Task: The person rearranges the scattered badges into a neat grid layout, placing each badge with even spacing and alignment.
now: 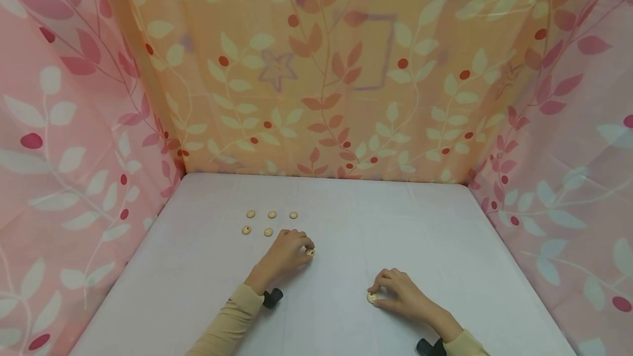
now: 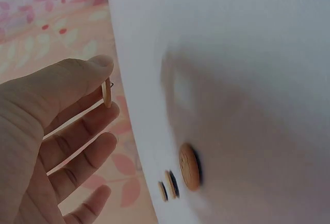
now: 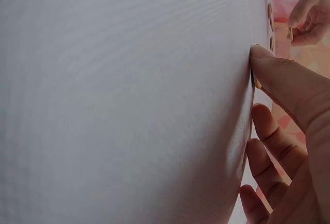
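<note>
My left hand (image 1: 287, 251) pinches a small round wooden disc (image 1: 310, 252) between thumb and finger. In the left wrist view that disc (image 2: 107, 93) is held edge-on above the white table, and the other fingers are spread. My right hand (image 1: 403, 295), nearer the front, pinches a second pale wooden disc (image 1: 372, 298) at the table surface. Most of this disc (image 3: 257, 83) is hidden behind the thumb in the right wrist view. Several similar discs lie in two rows beyond the left hand, among them a back-row disc (image 1: 272, 215) and a front-row disc (image 1: 268, 232).
A white cloth covers the table (image 1: 376, 218). Patterned fabric hangs around it: an orange sheet (image 1: 316, 70) behind, pink sheets at the left (image 1: 74, 142) and right (image 1: 568, 180). Each wrist wears a black camera mount, one on the left (image 1: 272, 298) and one on the right (image 1: 430, 347).
</note>
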The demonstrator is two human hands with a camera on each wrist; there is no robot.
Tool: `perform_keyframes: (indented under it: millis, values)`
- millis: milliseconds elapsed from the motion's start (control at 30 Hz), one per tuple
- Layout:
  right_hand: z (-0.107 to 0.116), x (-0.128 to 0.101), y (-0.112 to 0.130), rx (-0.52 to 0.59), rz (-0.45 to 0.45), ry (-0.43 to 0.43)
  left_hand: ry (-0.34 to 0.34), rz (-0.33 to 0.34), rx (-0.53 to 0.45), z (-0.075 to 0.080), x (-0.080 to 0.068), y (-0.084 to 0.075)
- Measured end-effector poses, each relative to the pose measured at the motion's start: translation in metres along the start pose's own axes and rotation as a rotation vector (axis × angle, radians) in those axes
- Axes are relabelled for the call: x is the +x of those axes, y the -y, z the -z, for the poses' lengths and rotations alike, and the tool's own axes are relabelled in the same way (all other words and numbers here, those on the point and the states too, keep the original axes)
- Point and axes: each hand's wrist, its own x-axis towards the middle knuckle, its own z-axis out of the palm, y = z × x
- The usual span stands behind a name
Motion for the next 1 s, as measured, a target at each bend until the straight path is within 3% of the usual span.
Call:
perform_keyframes:
  millis: [367, 700, 1000]
  values:
    - [0.002, 0.0, 0.002, -0.004, -0.014, 0.017, -0.022, 0.059, 0.004, 0.006, -0.012, 0.022]
    - [0.003, 0.001, 0.001, -0.001, -0.022, 0.016, -0.025, 0.167, -0.038, 0.016, -0.026, 0.04]
    - [0.001, 0.0, 0.0, -0.01, -0.015, 0.013, -0.015, 0.245, 0.008, 0.021, -0.039, 0.058]
